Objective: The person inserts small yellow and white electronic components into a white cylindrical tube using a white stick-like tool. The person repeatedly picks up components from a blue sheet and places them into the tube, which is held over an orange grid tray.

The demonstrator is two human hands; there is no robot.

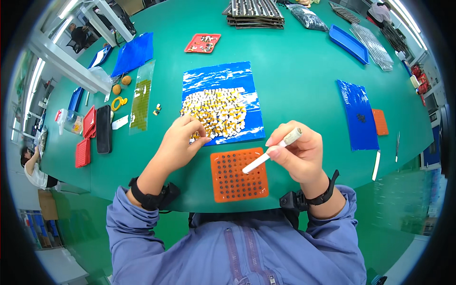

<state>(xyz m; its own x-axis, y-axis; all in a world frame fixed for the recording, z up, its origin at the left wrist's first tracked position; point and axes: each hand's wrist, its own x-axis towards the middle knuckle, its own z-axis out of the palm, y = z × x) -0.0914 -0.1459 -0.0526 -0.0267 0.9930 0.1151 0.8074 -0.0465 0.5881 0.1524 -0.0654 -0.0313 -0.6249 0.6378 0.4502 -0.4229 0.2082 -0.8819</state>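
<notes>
My right hand [300, 151] grips a white pen-like stick [259, 161] with a wrapped, thicker upper end. Its lower tip points down over an orange square tray [240, 194], whose rows of holes mostly hold small dark round pieces. At the lower left of a pile of small white-and-yellow pieces [216, 111] is my left hand [180, 141]. Its thumb and forefinger come close together; anything between them is too small to make out. The pile lies on a blue sheet [216, 73] just beyond the tray.
A red dish [203, 43] of small parts and stacked dark strips [255, 14] lie farther back. At right are a blue film-covered board [356, 114], tweezers [397, 147] and a blue tray [349, 44]. A black case [104, 129], red trays [83, 153] and yellow tape [118, 103] are at left.
</notes>
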